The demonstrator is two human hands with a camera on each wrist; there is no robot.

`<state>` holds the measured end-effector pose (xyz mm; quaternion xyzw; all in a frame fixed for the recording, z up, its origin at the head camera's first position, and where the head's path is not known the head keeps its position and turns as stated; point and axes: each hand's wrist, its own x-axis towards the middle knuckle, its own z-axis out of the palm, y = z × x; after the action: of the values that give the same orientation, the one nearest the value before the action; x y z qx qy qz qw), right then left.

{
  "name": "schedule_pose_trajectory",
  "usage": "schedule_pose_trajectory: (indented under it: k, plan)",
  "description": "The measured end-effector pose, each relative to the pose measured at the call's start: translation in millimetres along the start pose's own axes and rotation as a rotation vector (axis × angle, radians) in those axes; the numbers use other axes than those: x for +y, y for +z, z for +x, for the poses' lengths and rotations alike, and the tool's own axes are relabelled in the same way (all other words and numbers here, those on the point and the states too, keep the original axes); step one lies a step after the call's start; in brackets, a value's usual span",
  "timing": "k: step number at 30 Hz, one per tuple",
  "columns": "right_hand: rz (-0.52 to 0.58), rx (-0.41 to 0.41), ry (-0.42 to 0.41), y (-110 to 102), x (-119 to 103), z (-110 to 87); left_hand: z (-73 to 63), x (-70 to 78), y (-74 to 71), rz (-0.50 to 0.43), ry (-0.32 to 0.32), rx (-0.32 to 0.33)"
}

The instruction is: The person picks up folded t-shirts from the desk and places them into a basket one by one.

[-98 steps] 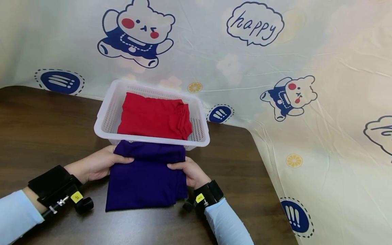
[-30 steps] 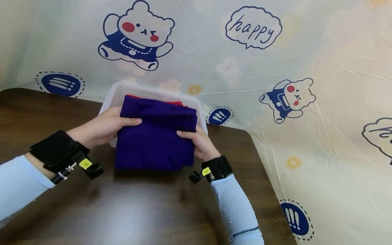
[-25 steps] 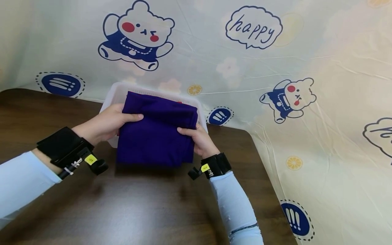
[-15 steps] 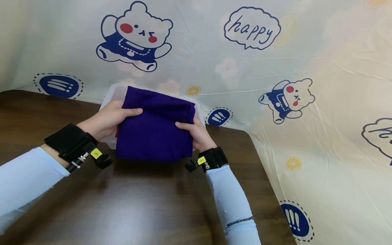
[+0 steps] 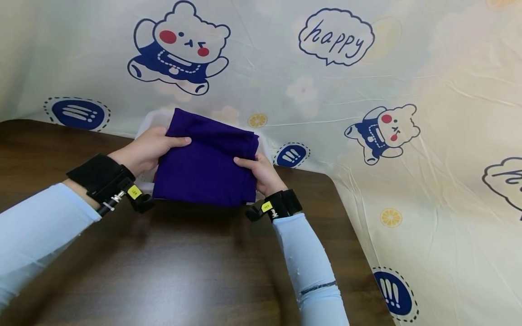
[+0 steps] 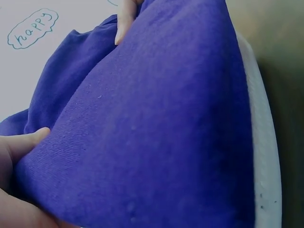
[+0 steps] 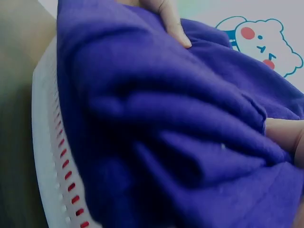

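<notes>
A folded piece of dark purple fabric (image 5: 204, 167), probably a garment, is held up by both hands over a white plastic basket (image 5: 152, 120). My left hand (image 5: 148, 147) grips its left side, thumb on top and fingers underneath. On the right side my right hand (image 5: 263, 172) pinches it the same way. The fabric hides most of the basket. In the right wrist view, red shows through the holes of the basket wall (image 7: 64, 156); the red cloth inside is nearly all covered. Loose folds of the purple fabric (image 7: 156, 109) sag near the right hand.
The basket stands at the back of a dark wooden table (image 5: 195, 267), against a hanging cloth (image 5: 277, 54) printed with bears. That cloth also runs down along the table's right edge. Each wrist wears a black strap with a small camera (image 5: 142, 202).
Both hands have carried the purple fabric from in front of the basket, forward and up until it lies above the basket. The red cloth, plainly visible earlier, is now covered.
</notes>
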<state>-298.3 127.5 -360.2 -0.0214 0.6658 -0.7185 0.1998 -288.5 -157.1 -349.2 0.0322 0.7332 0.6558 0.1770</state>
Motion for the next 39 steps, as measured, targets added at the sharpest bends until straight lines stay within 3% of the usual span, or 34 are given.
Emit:
schedule_pose_trajectory:
  k: [19,27,39]
  plan:
    - [-0.170,-0.001,-0.007,-6,-10,18.0,13.7,4.2,0.4,0.018,0.010,0.055]
    - [-0.125,-0.015,0.010,-3,-13,26.5,16.5,3.4,-1.6,0.074,0.037,0.107]
    - [-0.118,-0.006,-0.007,-1,-16,33.6,23.6,-0.3,-5.4,0.144,0.061,0.127]
